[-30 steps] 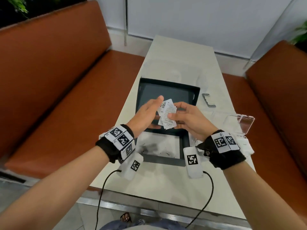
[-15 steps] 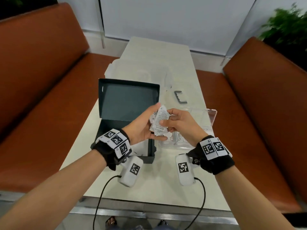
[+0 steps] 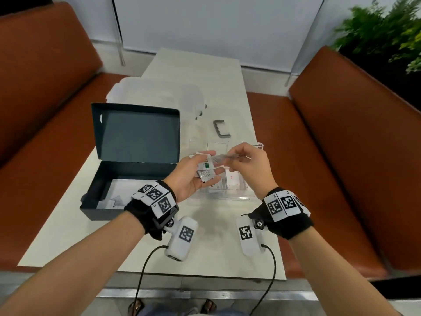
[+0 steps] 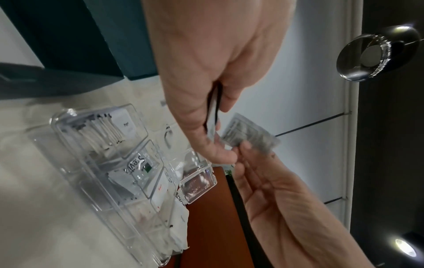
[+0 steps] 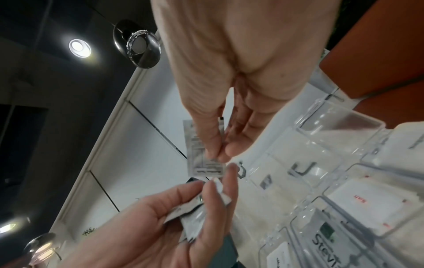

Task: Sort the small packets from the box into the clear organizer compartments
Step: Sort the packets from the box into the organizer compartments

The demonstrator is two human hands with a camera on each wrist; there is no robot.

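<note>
A small stack of packets point(image 3: 206, 173) is held fanned in the left hand point(image 3: 193, 173), thumb curled over the top, fingers beneath; a single grey packet point(image 3: 219, 158) is pinched between thumb and fingertips of the right hand point(image 3: 247, 165), just beside the stack at its 1 o'clock. Both hands are raised above the clear organizer point(image 3: 227, 197), which is set on the pale table point(image 3: 216, 252); packets marked in red and in green are seen lying in its near compartments, and white sticks in another compartment are shown by the left wrist view. The dark box point(image 3: 127, 179) is found open at 9 o'clock of the organizer, lid upright; white packets are seen on its floor. A grey metal bracket point(image 3: 221, 129) is noted at 12 o'clock of the organizer, apart from it.
</note>
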